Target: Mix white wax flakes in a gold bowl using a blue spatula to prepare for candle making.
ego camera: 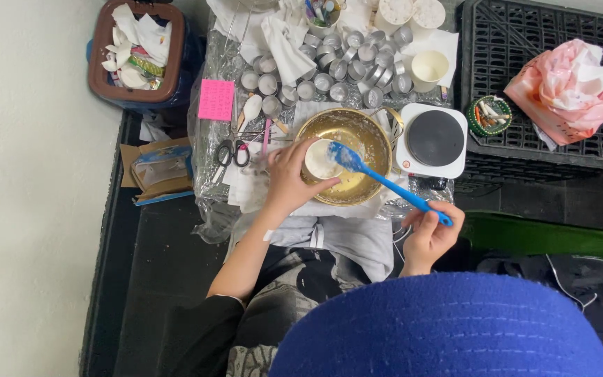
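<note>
Crate (525,42): black plastic, stood past the table's right edge, a pink-and-white bag (570,87) on it.
Bin (137,52): brown-rimmed, full of scraps, off the table's far-left corner.
Brass bowl (364,136): near edge of the table, centre.
Hotplate (433,139): white, dark disc, just right of the bowl.
Tins (343,66): small metal cups massed along the far edge.
Left hand (289,181): fingers curled round a small white cup (321,160), held over the bowl.
Right hand (430,234): pinched the handle end of a blue spatula (385,183), blade at the cup's rim.
</note>
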